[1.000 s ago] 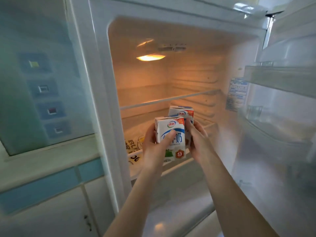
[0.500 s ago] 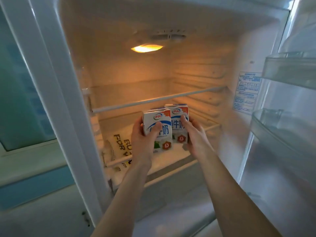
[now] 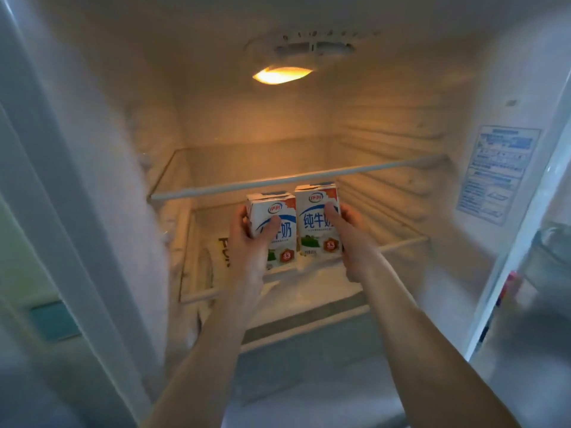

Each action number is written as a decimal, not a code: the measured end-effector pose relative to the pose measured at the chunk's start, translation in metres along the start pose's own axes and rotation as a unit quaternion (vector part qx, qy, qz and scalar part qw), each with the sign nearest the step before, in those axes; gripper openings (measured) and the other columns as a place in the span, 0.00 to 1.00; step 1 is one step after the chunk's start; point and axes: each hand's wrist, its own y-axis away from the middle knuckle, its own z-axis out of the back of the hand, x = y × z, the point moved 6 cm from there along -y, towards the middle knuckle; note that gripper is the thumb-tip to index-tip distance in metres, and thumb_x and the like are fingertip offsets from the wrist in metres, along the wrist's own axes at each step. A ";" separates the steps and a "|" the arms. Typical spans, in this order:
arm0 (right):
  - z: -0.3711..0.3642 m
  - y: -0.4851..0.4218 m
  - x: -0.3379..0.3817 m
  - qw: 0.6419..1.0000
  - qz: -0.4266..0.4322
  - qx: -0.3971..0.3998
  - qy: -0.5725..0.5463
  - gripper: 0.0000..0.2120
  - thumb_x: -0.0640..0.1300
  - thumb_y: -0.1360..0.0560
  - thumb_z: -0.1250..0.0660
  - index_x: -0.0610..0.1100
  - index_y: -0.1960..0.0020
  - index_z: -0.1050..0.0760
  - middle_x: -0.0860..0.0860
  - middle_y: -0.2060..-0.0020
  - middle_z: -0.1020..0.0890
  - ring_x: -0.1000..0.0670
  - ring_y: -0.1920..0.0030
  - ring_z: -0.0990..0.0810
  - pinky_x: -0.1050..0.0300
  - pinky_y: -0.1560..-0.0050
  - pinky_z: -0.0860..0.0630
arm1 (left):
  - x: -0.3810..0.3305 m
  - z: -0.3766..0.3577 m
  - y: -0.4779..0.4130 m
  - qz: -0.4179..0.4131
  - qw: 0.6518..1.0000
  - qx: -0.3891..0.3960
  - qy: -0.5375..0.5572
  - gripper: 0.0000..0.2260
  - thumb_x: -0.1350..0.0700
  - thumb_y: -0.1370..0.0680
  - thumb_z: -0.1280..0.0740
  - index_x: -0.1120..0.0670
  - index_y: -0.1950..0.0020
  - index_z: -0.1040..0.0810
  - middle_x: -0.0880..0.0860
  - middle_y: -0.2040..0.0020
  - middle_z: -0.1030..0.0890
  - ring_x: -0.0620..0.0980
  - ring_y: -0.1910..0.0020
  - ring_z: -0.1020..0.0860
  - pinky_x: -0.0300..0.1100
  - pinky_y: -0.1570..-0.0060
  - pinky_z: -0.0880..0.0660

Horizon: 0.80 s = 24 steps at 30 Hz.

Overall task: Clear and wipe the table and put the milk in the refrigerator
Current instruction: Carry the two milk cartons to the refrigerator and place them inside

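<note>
Two white-and-blue milk cartons stand upright side by side inside the open refrigerator (image 3: 401, 97). My left hand (image 3: 250, 245) grips the left milk carton (image 3: 278, 211), thumb across its front. My right hand (image 3: 352, 239) grips the right milk carton (image 3: 315, 223), thumb on its face. Both cartons are level with the lower glass shelf (image 3: 401, 242), just under the upper shelf (image 3: 278, 182); whether their bases touch the shelf I cannot tell.
A white bag with black lettering (image 3: 216, 257) lies on the lower shelf to the left of the cartons. The fridge lamp (image 3: 281, 75) glows overhead. A label sticker (image 3: 497, 174) is on the right wall. Door bins (image 3: 550, 248) hang at the right.
Both hands have carried the cartons deeper into the refrigerator, and the two cartons now sit level beside each other. The view has moved closer to the shelves.
</note>
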 end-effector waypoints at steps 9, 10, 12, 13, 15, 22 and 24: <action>-0.005 -0.011 -0.002 0.997 0.027 0.050 0.061 0.14 0.51 0.25 0.37 0.44 0.43 0.27 0.43 0.48 0.18 0.45 0.50 0.17 0.54 0.55 0.19 | 0.005 0.003 -0.007 0.003 0.999 -0.027 -0.031 0.19 0.56 0.26 0.32 0.50 0.37 0.32 0.48 0.47 0.20 0.43 0.53 0.20 0.33 0.68 0.23; -0.004 -0.011 -0.002 0.996 0.029 0.053 0.069 0.14 0.51 0.25 0.37 0.45 0.43 0.27 0.44 0.48 0.18 0.46 0.51 0.17 0.57 0.57 0.19 | 0.004 0.004 -0.007 0.000 0.999 -0.030 -0.037 0.20 0.57 0.26 0.32 0.51 0.37 0.32 0.47 0.47 0.20 0.42 0.53 0.21 0.30 0.71 0.24; -0.001 -0.010 -0.002 0.995 0.030 0.060 0.080 0.14 0.50 0.24 0.38 0.44 0.42 0.29 0.47 0.50 0.18 0.49 0.53 0.18 0.64 0.65 0.20 | 0.001 0.005 -0.005 -0.008 0.998 -0.030 -0.063 0.21 0.57 0.26 0.32 0.52 0.36 0.33 0.49 0.45 0.21 0.44 0.51 0.21 0.29 0.71 0.24; -0.001 -0.009 0.000 0.994 0.027 0.062 0.085 0.14 0.50 0.24 0.38 0.44 0.42 0.29 0.48 0.51 0.18 0.51 0.54 0.18 0.67 0.68 0.22 | -0.001 0.006 -0.004 -0.013 0.996 -0.027 -0.079 0.21 0.57 0.26 0.32 0.52 0.35 0.33 0.49 0.44 0.21 0.45 0.50 0.21 0.30 0.70 0.24; 0.002 -0.009 0.000 0.992 0.025 0.069 0.107 0.15 0.51 0.24 0.38 0.44 0.41 0.30 0.49 0.52 0.18 0.52 0.53 0.18 0.68 0.69 0.23 | -0.005 0.006 -0.002 -0.028 0.994 -0.018 -0.107 0.19 0.57 0.26 0.32 0.53 0.36 0.33 0.49 0.44 0.22 0.47 0.48 0.21 0.29 0.68 0.24; 0.020 -0.006 0.016 0.966 0.052 0.098 0.232 0.16 0.47 0.25 0.36 0.47 0.38 0.31 0.54 0.48 0.21 0.52 0.48 0.22 0.66 0.60 0.25 | -0.015 0.007 0.005 -0.065 0.958 0.009 -0.281 0.26 0.59 0.28 0.30 0.53 0.33 0.36 0.48 0.41 0.25 0.44 0.45 0.27 0.33 0.54 0.29; 0.020 -0.007 0.020 0.952 0.058 0.101 0.282 0.24 0.46 0.28 0.31 0.45 0.34 0.34 0.53 0.45 0.22 0.53 0.48 0.23 0.68 0.62 0.27 | -0.014 0.008 0.006 -0.064 0.949 0.004 -0.307 0.27 0.60 0.28 0.30 0.53 0.32 0.37 0.50 0.37 0.25 0.48 0.41 0.26 0.37 0.52 0.30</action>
